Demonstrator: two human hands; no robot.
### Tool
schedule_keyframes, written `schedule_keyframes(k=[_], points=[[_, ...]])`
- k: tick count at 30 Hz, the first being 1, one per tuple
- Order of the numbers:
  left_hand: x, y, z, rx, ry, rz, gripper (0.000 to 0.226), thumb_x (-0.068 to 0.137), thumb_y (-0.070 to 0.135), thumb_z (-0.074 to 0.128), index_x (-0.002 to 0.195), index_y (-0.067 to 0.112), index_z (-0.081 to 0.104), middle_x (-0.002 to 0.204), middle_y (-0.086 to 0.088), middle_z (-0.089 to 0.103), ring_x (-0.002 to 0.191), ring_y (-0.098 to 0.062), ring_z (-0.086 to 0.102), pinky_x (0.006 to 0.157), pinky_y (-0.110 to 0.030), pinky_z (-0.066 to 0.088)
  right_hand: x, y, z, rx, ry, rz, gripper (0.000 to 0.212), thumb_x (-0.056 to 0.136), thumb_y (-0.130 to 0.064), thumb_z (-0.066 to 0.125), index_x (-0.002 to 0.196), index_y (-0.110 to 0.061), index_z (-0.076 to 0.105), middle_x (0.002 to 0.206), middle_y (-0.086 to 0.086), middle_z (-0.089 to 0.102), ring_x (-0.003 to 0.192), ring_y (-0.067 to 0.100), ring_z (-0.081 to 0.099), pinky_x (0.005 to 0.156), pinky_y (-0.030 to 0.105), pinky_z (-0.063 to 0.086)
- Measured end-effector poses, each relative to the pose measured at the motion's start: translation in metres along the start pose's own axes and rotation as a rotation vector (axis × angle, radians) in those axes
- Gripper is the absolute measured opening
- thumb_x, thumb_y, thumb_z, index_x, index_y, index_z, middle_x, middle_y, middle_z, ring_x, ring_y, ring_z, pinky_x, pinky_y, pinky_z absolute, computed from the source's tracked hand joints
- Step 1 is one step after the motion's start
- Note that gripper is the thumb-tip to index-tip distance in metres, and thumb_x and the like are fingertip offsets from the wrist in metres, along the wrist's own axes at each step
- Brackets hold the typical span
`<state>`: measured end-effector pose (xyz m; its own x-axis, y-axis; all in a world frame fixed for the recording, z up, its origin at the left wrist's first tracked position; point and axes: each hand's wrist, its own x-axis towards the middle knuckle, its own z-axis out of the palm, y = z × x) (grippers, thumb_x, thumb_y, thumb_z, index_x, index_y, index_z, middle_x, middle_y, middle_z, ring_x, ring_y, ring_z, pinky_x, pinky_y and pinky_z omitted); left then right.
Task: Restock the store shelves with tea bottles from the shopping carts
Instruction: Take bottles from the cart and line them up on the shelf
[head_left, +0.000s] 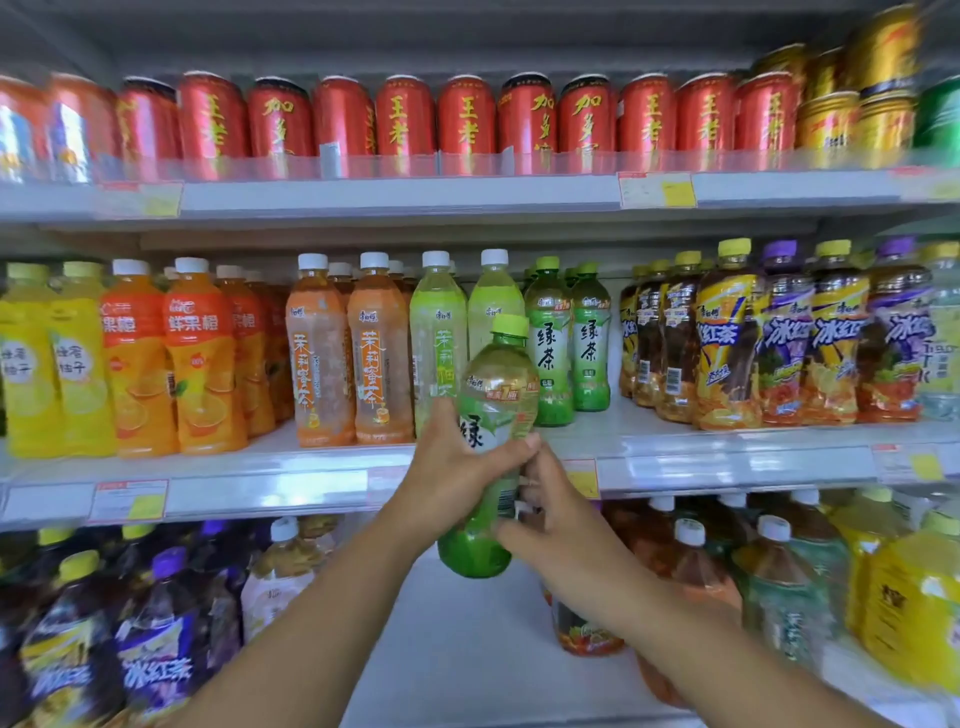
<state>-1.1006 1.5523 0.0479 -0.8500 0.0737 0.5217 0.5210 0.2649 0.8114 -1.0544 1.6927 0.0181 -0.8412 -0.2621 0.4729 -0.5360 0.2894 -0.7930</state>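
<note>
Two hands on one green tea bottle, upright, near front edge of middle shelf: left hand wrapped round label, right hand pinching lower down.

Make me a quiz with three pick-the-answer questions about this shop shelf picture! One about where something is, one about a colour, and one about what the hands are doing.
1. Where are the red cans?
A. top shelf
B. bottom shelf
C. on the floor

2. What colour is the cap of the bottle being held?
A. purple
B. white
C. yellow-green

3. How is the bottle being held?
A. by both hands
B. by one hand only
C. it stands on the shelf untouched

Answers:
1. A, the red cans line the top shelf.
2. C, the held green tea bottle has a yellow-green cap.
3. A, the left hand wraps its label while the right hand grips lower down.
</note>
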Motion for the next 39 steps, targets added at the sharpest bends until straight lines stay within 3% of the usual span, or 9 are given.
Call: schedule_keyframes(k=[4, 7, 9, 13, 15, 17, 22, 31, 39], points=[[-0.002, 0.026, 0.019, 0.096, 0.023, -0.05, 0.073, 0.053, 0.081, 0.065, 0.097, 0.028, 0.041, 0.11, -0.003, 0.056, 0.104, -0.019, 0.06, 0.088, -0.043, 0.054, -0.004, -0.003, 0.002, 0.093, 0.147, -0.063, 0.087, 0.078, -0.021, 0.078, 0.124, -0.064, 0.017, 0.115, -0.038, 0.052, 0.099, -0.023, 0.052, 0.078, 0.001, 0.044], [0.003, 0.038, 0.017, 0.239, -0.095, 0.002, 0.077, 0.059, 0.091, 0.049, 0.095, 0.023, 0.042, 0.106, -0.003, 0.053, 0.099, -0.017, 0.055, 0.077, -0.032, 0.049, 0.001, -0.001, -0.014, 0.131, 0.286, -0.077, 0.065, 0.074, -0.017, 0.081, 0.114, -0.055, 0.046, 0.096, -0.027, 0.066, 0.092, -0.006, 0.063, 0.077, 0.015, 0.053], [0.007, 0.03, 0.009, 0.278, -0.115, 0.125, 0.074, 0.07, 0.086, 0.044, 0.106, 0.022, 0.052, 0.109, 0.002, 0.058, 0.105, -0.015, 0.055, 0.085, -0.032, 0.047, 0.006, -0.003, -0.029, 0.129, 0.305, -0.082, 0.062, 0.073, -0.015, 0.081, 0.114, -0.051, 0.052, 0.098, -0.019, 0.069, 0.095, 0.004, 0.066, 0.08, 0.028, 0.056], [0.02, -0.007, -0.016, 0.626, 0.068, 0.275, 0.067, 0.075, 0.069, 0.064, 0.129, 0.028, 0.061, 0.115, 0.01, 0.065, 0.111, -0.014, 0.055, 0.097, -0.035, 0.045, 0.027, -0.01, -0.07, 0.113, 0.36, -0.14, 0.062, 0.074, -0.006, 0.079, 0.115, -0.043, 0.051, 0.108, -0.014, 0.068, 0.099, -0.001, 0.066, 0.078, 0.02, 0.056], [0.025, -0.023, -0.023, 0.731, 0.131, 0.263, 0.055, 0.073, 0.062, 0.072, 0.118, 0.031, 0.069, 0.117, 0.009, 0.068, 0.109, -0.015, 0.057, 0.089, -0.03, 0.046, 0.042, -0.015, -0.09, 0.044, 0.345, -0.135, 0.06, 0.076, -0.007, 0.078, 0.12, -0.035, 0.049, 0.112, -0.015, 0.065, 0.102, -0.005, 0.063, 0.085, 0.019, 0.054], [0.029, -0.035, -0.026, 0.78, 0.173, 0.286, 0.045, 0.072, 0.065, 0.07, 0.104, 0.033, 0.075, 0.112, 0.012, 0.071, 0.104, -0.013, 0.058, 0.079, -0.026, 0.039, 0.057, -0.016, -0.105, -0.023, 0.339, -0.12, 0.06, 0.076, -0.009, 0.078, 0.124, -0.03, 0.048, 0.119, -0.012, 0.063, 0.112, 0.003, 0.059, 0.097, 0.032, 0.05], [0.031, -0.062, -0.021, 0.938, 0.338, 0.562, 0.05, 0.078, 0.071, 0.049, 0.083, 0.03, 0.076, 0.07, 0.01, 0.064, 0.071, -0.016, 0.06, 0.064, -0.029, 0.037, 0.081, 0.0, -0.125, -0.146, 0.318, -0.045, 0.068, 0.079, -0.003, 0.075, 0.136, -0.02, 0.042, 0.116, -0.013, 0.054, 0.111, 0.006, 0.052, 0.097, 0.028, 0.044], [0.035, -0.074, -0.019, 0.887, 0.434, 0.706, 0.048, 0.081, 0.066, 0.054, 0.084, 0.025, 0.077, 0.07, 0.006, 0.059, 0.07, -0.02, 0.059, 0.063, -0.031, 0.037, 0.133, 0.05, -0.146, -0.228, 0.358, 0.202, 0.074, 0.076, -0.022, 0.081, 0.132, -0.015, 0.034, 0.122, 0.004, 0.058, 0.11, 0.024, 0.059, 0.097, 0.046, 0.05], [0.035, -0.077, -0.018, 0.844, 0.427, 0.665, 0.042, 0.08, 0.067, 0.056, 0.085, 0.029, 0.075, 0.07, 0.011, 0.055, 0.073, -0.017, 0.057, 0.066, -0.028, 0.029, 0.162, 0.061, -0.146, -0.297, 0.356, 0.281, 0.079, 0.079, -0.021, 0.078, 0.142, -0.013, 0.031, 0.132, 0.01, 0.057, 0.116, 0.028, 0.057, 0.102, 0.046, 0.045]])
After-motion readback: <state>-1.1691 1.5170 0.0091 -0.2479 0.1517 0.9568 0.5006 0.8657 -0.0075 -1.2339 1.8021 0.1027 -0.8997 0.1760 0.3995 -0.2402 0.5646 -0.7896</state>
